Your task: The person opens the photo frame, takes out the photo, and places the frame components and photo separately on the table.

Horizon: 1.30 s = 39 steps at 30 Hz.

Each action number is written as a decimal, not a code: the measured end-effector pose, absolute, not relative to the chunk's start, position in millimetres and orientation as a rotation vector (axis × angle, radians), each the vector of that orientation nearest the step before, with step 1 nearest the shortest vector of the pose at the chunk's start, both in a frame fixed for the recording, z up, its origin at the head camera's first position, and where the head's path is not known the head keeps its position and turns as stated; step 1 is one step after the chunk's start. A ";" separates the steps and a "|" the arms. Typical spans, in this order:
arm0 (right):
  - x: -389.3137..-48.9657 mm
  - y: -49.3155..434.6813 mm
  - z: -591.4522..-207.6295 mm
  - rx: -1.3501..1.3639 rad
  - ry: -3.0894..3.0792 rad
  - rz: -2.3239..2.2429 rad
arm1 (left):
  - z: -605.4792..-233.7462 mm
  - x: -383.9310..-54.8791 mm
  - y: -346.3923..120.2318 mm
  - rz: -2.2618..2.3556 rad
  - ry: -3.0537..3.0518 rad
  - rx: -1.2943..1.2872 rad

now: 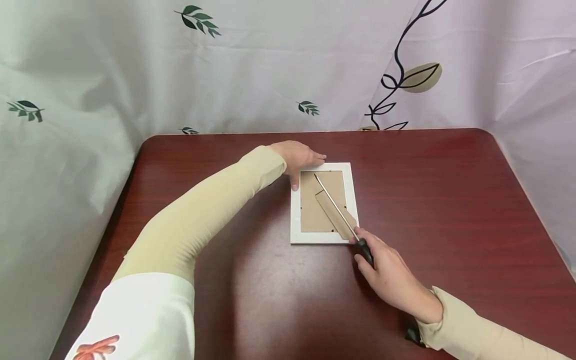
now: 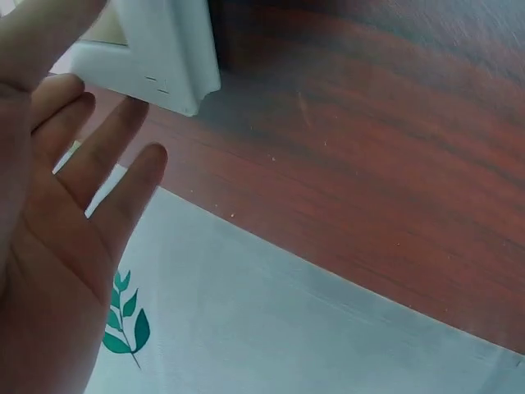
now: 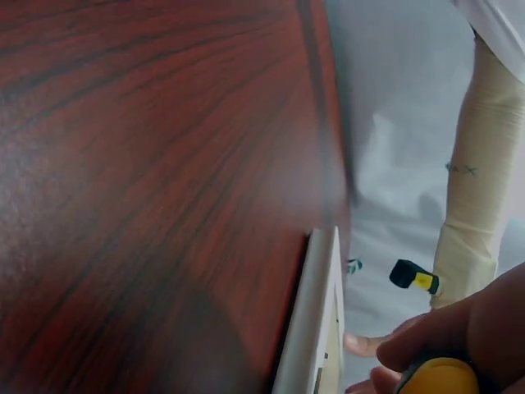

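Note:
A white picture frame (image 1: 295, 215) lies face down, its brown backing board (image 1: 310, 210) showing inside the border. A slanted stand flap (image 1: 330, 215) crosses the lower right of the back. My left hand (image 1: 297, 155) rests at the far left corner, fingers extended along the far edge and thumb on the left border. In the left wrist view, those straight fingers (image 2: 123, 164) meet the frame's edge. My right hand (image 1: 391, 275) grips a screwdriver (image 1: 336, 206) by its black handle, whose yellow end (image 3: 441, 377) shows in the right wrist view. The slim shaft points across the board toward its upper left.
The dark red wooden table (image 1: 441, 200) has rounded far corners. Behind it hangs a pale curtain (image 1: 270, 65) with a leaf print. A black strap piece (image 1: 414, 334) sits beneath my right wrist.

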State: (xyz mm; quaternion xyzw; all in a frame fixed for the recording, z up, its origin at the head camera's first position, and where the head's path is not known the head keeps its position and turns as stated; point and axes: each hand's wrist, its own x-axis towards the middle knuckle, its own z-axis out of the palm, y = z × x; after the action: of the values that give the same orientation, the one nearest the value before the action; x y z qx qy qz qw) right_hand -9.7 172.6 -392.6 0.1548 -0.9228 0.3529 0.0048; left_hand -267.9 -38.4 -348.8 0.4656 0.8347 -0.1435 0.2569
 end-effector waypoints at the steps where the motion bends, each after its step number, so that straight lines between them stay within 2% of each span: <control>1: -9.9 172.2 -392.0 0.487 -2.902 1.109 | -349.9 -267.8 -38.5 -0.405 2.259 1.267; 10: -9.4 169.2 -389.3 0.484 -2.959 1.151 | -351.7 -263.0 -38.8 -0.329 2.238 1.361; 17: -7.4 164.7 -388.9 0.532 -2.951 1.195 | -350.8 -262.5 -38.2 -0.306 2.251 1.308; 39: -3.8 157.7 -391.0 0.432 -2.958 1.226 | -350.9 -262.2 -40.7 -0.311 2.274 1.249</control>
State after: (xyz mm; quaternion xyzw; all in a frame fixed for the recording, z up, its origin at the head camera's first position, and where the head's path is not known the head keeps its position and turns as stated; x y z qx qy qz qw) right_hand -3.8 157.7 -391.0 0.1337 -0.9145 0.3792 -0.0448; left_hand -262.2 -40.7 -350.9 0.4613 0.8401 -0.1151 0.2613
